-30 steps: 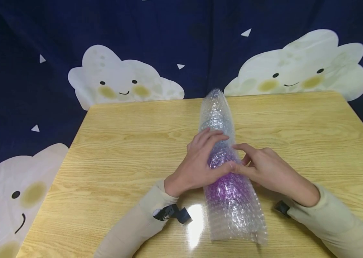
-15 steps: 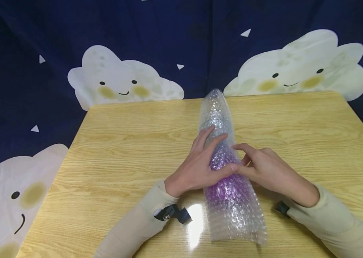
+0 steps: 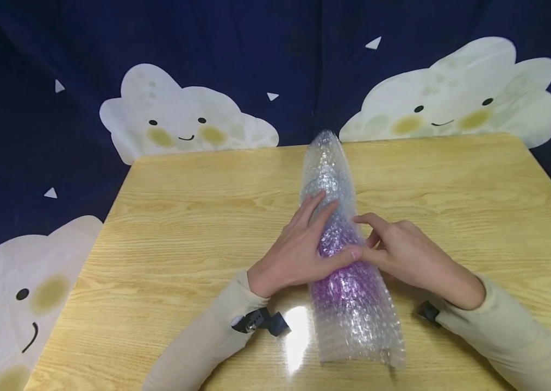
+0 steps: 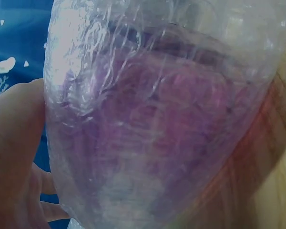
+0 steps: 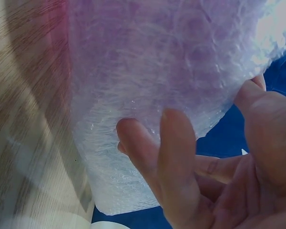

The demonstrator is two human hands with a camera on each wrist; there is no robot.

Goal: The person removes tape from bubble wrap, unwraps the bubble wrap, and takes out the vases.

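A long bundle of bubble wrap (image 3: 354, 320) lies lengthwise on the table, wrapped around something purple toward its near half and bluish farther up. The wrapped item's kind is hidden by the wrap. My left hand (image 3: 300, 252) rests on the bundle from the left, fingers spread and fairly straight, thumb reaching across the top. From the right, my right hand (image 3: 407, 255) holds the wrap's side with bent fingers, its thumb tip meeting the left thumb. Close up, the right wrist view has two fingertips (image 5: 176, 129) against the bubble wrap; the left wrist view has the purple part (image 4: 157, 119).
The bundle sits on a light wooden table (image 3: 197, 217), its far end reaching the table's back edge. Behind hangs a dark blue curtain (image 3: 256, 43) printed with smiling clouds. A small black device (image 3: 261, 322) is strapped at the left wrist.
The left hand's fingers have spread apart on the wrap, the index finger drawing back slightly. The right hand and the bundle keep their places; the head view has tilted a little.
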